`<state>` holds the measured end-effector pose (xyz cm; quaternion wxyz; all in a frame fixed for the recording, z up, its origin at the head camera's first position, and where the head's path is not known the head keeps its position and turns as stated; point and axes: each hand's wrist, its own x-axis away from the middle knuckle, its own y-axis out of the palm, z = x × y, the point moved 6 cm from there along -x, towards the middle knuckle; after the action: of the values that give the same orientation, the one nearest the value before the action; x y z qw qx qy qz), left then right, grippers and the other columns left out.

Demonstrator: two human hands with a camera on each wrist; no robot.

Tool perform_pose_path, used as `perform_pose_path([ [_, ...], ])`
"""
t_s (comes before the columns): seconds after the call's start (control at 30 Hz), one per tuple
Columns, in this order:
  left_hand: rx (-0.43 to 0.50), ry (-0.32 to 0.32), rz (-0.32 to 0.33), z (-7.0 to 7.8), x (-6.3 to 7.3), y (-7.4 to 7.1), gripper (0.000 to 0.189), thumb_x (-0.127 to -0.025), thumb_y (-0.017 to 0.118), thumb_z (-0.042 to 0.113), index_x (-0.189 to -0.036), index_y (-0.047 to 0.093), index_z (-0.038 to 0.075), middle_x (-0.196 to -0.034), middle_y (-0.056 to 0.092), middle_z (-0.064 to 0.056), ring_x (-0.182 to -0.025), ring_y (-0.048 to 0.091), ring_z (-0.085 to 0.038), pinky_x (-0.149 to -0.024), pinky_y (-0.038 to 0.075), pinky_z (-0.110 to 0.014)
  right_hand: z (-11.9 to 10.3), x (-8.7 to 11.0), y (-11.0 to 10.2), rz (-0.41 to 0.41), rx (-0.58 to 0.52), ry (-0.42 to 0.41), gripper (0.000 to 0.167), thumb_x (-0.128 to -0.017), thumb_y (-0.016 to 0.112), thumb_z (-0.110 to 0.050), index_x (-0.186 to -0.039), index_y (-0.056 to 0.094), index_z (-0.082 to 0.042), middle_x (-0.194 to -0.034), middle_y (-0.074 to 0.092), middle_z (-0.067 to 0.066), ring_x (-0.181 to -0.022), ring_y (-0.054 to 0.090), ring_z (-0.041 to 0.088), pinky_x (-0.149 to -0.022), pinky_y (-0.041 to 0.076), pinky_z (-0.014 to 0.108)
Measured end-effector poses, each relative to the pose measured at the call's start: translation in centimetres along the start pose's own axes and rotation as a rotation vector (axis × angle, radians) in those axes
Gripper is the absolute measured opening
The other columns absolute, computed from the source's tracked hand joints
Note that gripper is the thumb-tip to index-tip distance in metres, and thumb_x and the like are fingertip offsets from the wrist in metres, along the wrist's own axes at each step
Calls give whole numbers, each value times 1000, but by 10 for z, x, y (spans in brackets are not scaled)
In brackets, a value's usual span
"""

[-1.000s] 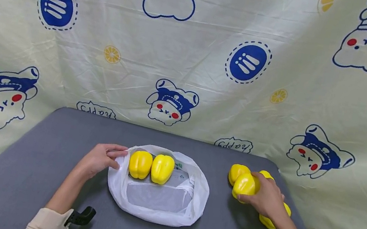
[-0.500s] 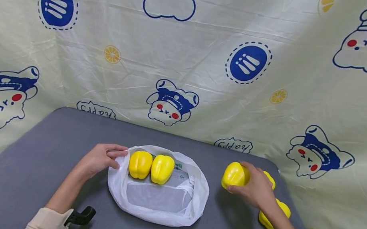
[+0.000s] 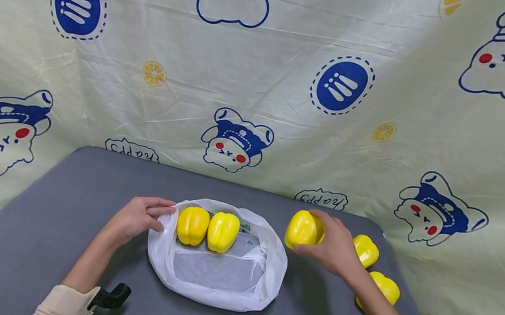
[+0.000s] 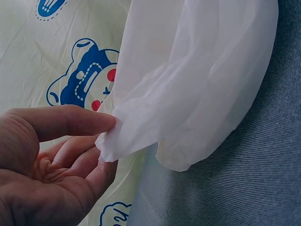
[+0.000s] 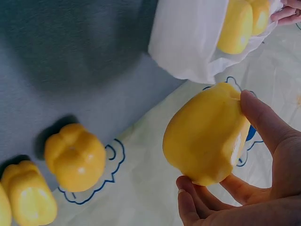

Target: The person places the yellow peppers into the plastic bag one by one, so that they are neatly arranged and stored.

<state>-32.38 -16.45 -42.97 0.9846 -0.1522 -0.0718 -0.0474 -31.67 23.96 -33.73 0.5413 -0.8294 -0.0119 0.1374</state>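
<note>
I'm pinching the rim of the white bag (image 3: 209, 296) in my left hand (image 3: 134, 218) and holding a yellow pepper (image 3: 303, 228) aloft beside it in my right hand (image 3: 335, 245), risking a drop if glossy skin slips, or sagging plastic if my pinch loosens.

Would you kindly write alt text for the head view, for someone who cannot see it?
A person's right hand holds a glossy yellow bell pepper just right of an open white plastic bag, while the left hand pinches its rim. Two yellow peppers sit inside; more peppers lie farther right on the grey table.
</note>
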Motion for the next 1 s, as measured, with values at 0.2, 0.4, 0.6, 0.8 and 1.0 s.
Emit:
perform_pose_path([
  [0.2,1,2,-5,-1,0,0,60,-83,66,-11,-141,59,4,-136,65,-13,-144,46,-37,-115,38,-56,-16,-5,6,-27,1,-31,85,-73,87,-33,-145,51,-7,-138,59,22,-116,56,41,-89,52,58],
  [0.4,-3,12,-6,0,0,0,60,-83,66,-11,-141,59,4,-137,65,-13,-144,45,-36,-114,41,-55,-31,-8,13,-68,-14,-34,86,-73,87,-33,-147,50,-8,-141,57,22,-118,56,40,-91,53,57],
  [0.6,-7,18,-9,0,0,-1,60,-84,66,-10,-141,58,4,-138,64,-13,-144,45,-36,-114,41,-55,-41,-11,22,-102,-21,-31,87,-74,88,-34,-148,49,-10,-142,56,21,-120,56,39,-94,53,58],
  [0.8,9,21,-14,0,0,-1,60,-83,65,-11,-141,58,3,-137,65,-13,-144,45,-36,-116,37,-56,-54,-13,31,-125,-51,-29,88,-71,91,-28,-147,50,-11,-138,59,18,-115,57,36,-92,54,54],
  [1.0,4,23,-14,1,0,-1,60,-84,65,-10,-142,58,3,-137,65,-13,-144,45,-36,-116,37,-56,-67,-14,44,-144,-25,-53,86,-70,93,-27,-144,52,-13,-133,63,12,-115,56,34,-99,44,58],
])
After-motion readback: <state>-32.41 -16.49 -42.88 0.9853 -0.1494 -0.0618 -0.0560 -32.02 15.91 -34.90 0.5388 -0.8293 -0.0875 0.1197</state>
